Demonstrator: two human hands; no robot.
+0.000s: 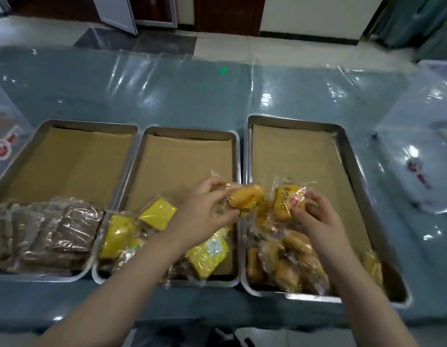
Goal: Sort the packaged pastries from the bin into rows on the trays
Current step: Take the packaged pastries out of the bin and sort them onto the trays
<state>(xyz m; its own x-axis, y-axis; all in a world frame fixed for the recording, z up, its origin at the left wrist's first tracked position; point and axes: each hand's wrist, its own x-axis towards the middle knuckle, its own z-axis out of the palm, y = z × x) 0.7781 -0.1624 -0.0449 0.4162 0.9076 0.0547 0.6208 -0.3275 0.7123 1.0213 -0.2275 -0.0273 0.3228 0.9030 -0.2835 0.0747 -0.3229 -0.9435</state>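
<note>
My left grip (pixel 205 204) pinches a golden bun (pixel 246 199) in its clear wrap; my right grip (pixel 314 216) is curled round a second bun (pixel 289 202), held upright just beside the first. Both hang over the right tray's (pixel 347 156) near end, above its bun pile (pixel 285 261). Left of my left grip, the middle tray (pixel 190 132) holds yellow packs (pixel 157 213); further left, brown packs (pixel 67 229) fill the left tray (pixel 89 123) on the worktop (pixel 167 91).

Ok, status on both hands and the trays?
Left hand and right hand each grip a golden pastry over right tray. Nothing blocking.
</note>
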